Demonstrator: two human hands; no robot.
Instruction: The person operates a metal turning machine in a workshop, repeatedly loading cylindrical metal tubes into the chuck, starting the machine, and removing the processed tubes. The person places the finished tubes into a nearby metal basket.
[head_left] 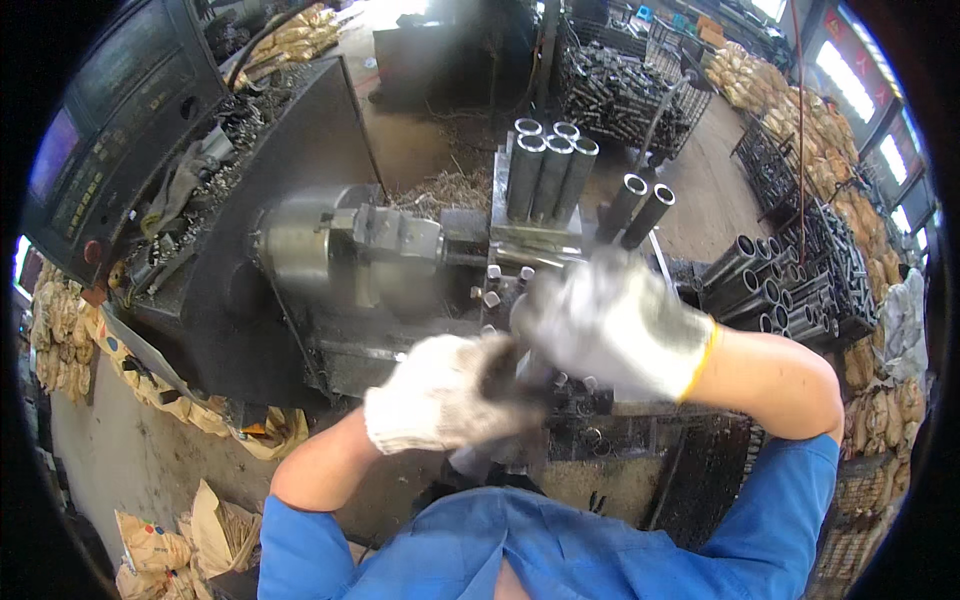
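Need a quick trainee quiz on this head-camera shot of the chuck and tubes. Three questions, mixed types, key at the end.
1. True or false: the left hand and the right hand both wear gloves.
2. Which glove shows a yellow cuff edge?
A) left only
B) right only
C) both
3. Count: how many tubes stand in the tight cluster between the chuck and the separate pair to its right?

Key:
1. True
2. B
3. Five
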